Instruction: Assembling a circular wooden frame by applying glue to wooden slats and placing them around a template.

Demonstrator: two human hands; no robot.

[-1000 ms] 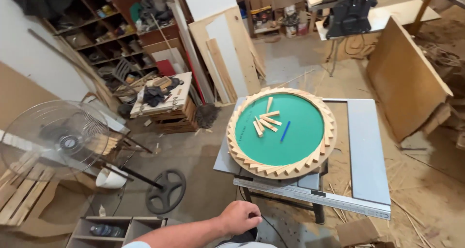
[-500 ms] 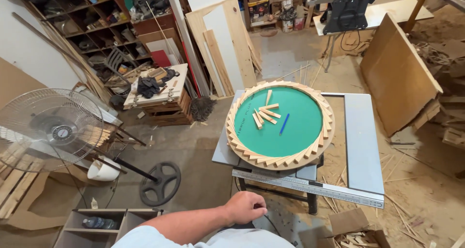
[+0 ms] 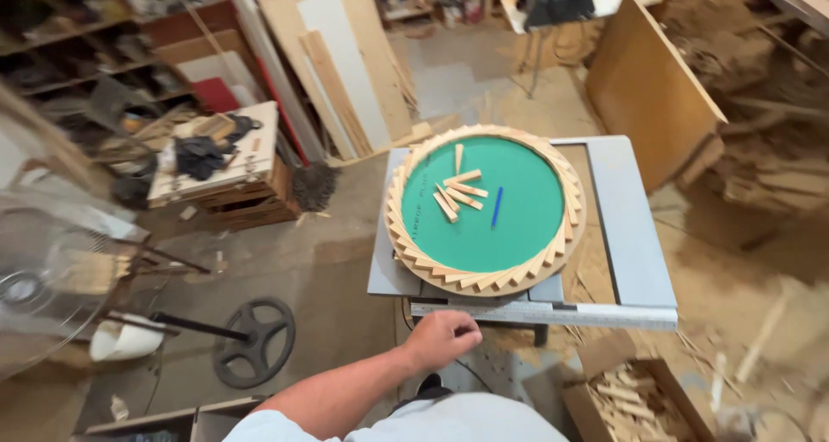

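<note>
At the far left of the frame we see a blurred pedestal fan (image 3: 52,269) with its round black base (image 3: 255,342) on the concrete floor, and above it a low wooden crate stack (image 3: 226,179) littered with dark rags. Moving toward the middle, our one visible hand (image 3: 440,338) sits at the bottom centre, loosely curled with the fingers drawn in and holding nothing, its knuckles just below the metal ruler rail (image 3: 544,314) on the front edge of the grey saw table (image 3: 635,226); which of our hands it is we judge to be the left from the way the arm comes in, and the other hand is out of view. Just above the rail, in the centre of the frame, lies the round wooden frame (image 3: 484,276), flat on the table and overhanging its near edge a little. It has a green disc in the middle and a rim built of many short, slanted wood segments that give a saw-toothed edge. On the green lie a few loose wood strips (image 3: 459,193) and a blue pen (image 3: 496,207). We judge it stiff and moderately heavy, with the glued rim the delicate part, so it is best taken by two opposite sides from underneath and kept level, or the loose pieces will slide. At the lower right a cardboard box (image 3: 639,394) holds offcuts amid sawdust.
</note>
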